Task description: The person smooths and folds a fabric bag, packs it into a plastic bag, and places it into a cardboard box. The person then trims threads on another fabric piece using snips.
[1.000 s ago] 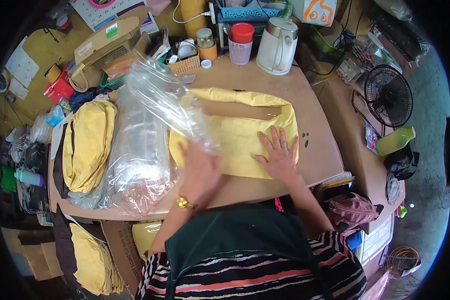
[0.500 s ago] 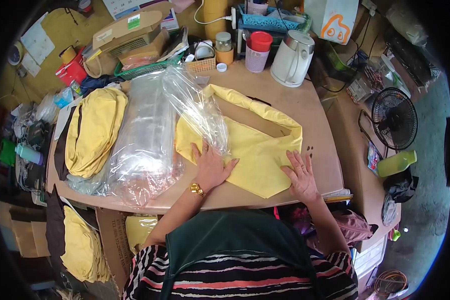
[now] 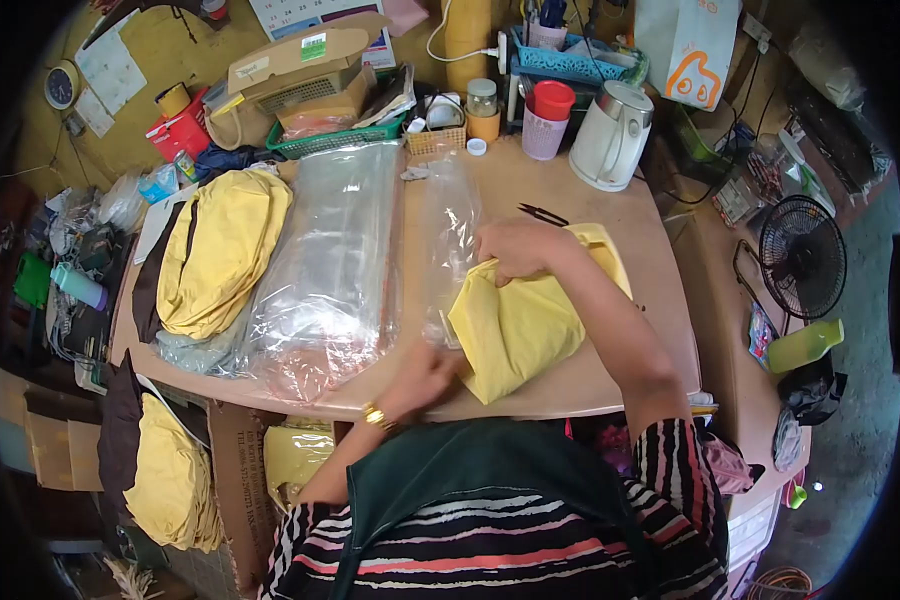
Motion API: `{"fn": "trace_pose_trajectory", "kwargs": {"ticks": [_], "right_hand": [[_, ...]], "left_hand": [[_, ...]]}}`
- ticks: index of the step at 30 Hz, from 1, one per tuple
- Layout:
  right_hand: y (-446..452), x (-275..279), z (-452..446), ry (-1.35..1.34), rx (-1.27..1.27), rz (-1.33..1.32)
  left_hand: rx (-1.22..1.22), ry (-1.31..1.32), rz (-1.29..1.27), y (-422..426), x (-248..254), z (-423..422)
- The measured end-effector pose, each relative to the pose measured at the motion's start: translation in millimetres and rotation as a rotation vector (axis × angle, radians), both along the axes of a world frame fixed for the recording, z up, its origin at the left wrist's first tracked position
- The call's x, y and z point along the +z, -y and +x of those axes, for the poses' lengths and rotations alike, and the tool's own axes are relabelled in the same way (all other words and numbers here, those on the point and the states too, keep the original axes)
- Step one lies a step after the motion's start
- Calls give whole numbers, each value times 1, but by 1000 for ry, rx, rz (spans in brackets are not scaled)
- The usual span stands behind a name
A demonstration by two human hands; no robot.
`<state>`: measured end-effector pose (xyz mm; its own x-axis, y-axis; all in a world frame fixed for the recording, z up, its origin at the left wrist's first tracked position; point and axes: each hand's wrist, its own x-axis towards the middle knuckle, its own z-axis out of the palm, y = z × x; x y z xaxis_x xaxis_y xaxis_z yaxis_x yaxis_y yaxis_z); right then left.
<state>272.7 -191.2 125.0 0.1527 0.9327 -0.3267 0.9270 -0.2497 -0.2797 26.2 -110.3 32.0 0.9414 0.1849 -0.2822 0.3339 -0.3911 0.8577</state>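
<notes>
My right hand is closed on the upper edge of a folded yellow cloth bag with a strap-like band, lifting that edge off the table. My left hand is curled low at the bag's left side, slightly blurred, by the lower end of a narrow clear plastic bag. What its fingers pinch is hidden. To the left lies a thick stack of clear plastic bags. Black thread snips rest beyond the yellow bag.
Folded yellow cloth lies at the table's left, with more yellow pieces stacked below. A white kettle, a lilac cup and a green basket stand along the back. A black fan is at the right.
Both hands lay flat on the spread yellow bag; now my right hand has raised its upper edge and the bag is more folded. The narrow plastic bag lies straighter, and the snips show.
</notes>
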Motion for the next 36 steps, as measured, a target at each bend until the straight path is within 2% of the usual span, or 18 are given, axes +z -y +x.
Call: {"fn": "trace_pose_trajectory", "kwargs": {"ticks": [1, 3, 5, 7, 11, 13, 14, 15, 16, 17, 19, 21, 23, 26, 29, 30, 33, 36], "right_hand": [[-13, -28, 15, -176, 116, -93], [-17, -78, 31, -204, 189, 16], [-19, -88, 31, -231, 266, 118], [-19, -76, 18, -266, 148, 75], [-13, -47, 5, -191, 49, -79], [5, -25, 0, -99, 4, -133], [17, -19, 0, -41, 5, -72], [34, -12, 0, 17, 3, -11], [55, -1, -3, 13, -9, 128], [77, 9, -5, 9, -21, 265], [117, 26, -4, 26, -98, 420], [150, 59, -17, 48, -325, 449], [172, 61, -27, -76, -510, 885], [186, 59, -40, -307, -780, 1126], [165, 41, -65, -262, -735, 1193], [156, 35, -74, -116, -627, 1185], [119, 23, -97, 112, -428, 1172], [85, 25, -98, 23, -467, 1105]], "left_hand": [[158, -104, -8, -17, 14, -16], [422, 105, -161, -45, 32, -62], [501, 220, -190, -69, 51, -91], [242, 290, 358, -85, 68, -113], [85, 126, 102, -122, 61, -130], [529, -169, -28, -126, 62, -123], [525, -171, 282, -124, 61, -120], [529, -172, 282, -118, 61, -116], [531, -197, 568, -109, 62, -110], [525, -222, 854, -101, 64, -103], [439, -122, 880, -84, 80, -92], [376, 306, 1106, -71, 87, -80], [329, 334, 1088, -65, 97, -64], [259, 398, 1008, -60, 110, -35], [214, 391, 858, -53, 129, -3], [192, 348, 770, -50, 134, 6], [122, 447, 848, -44, 143, 27], [-25, 476, 996, -31, 150, 32]]}}
